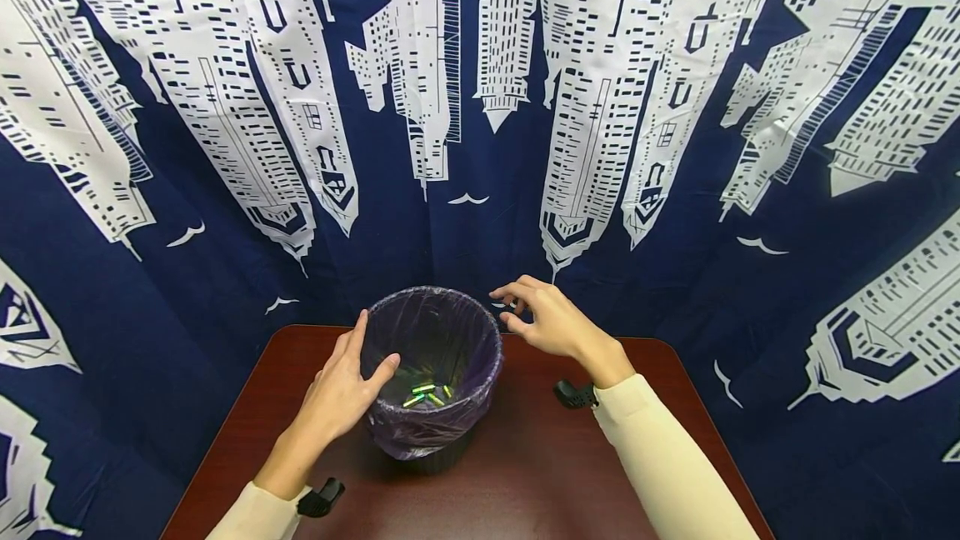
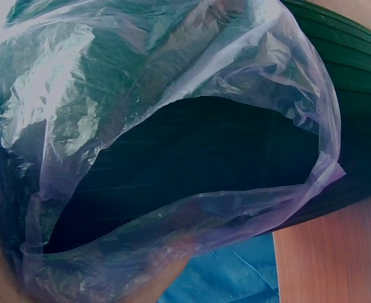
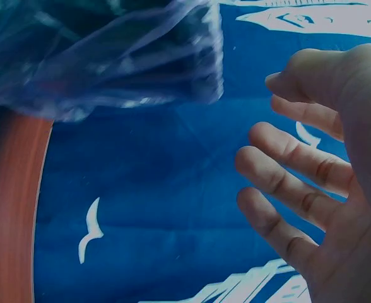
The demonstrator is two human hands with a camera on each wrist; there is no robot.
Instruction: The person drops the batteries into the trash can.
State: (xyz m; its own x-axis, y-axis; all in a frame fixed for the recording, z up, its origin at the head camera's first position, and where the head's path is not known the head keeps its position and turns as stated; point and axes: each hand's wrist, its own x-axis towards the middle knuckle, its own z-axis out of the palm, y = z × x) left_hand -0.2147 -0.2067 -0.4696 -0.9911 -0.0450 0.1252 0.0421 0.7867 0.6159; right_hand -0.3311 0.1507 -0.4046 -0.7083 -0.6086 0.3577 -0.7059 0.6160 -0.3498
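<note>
A dark ribbed waste bin (image 1: 438, 461) stands on the table, lined with a thin purplish see-through bag (image 1: 480, 397) folded over its rim. Inside lie several small, shiny green-yellow sticks (image 1: 423, 390). My left hand (image 1: 337, 390) is at the bin's left rim, fingers long and straight along the outside, thumb reaching over the opening. The left wrist view shows the bag's loose edge (image 2: 267, 218) hanging away from the bin's green side (image 2: 356, 82). Just off the right rim, my right hand (image 1: 551, 319) hovers with loosely bent fingers and nothing in them.
The reddish-brown wooden table (image 1: 540, 473) has its back edge close behind the bin. Beyond it hangs a dark blue curtain (image 1: 450, 232) printed with white buildings and birds. Each wrist carries a small black device (image 1: 573, 394).
</note>
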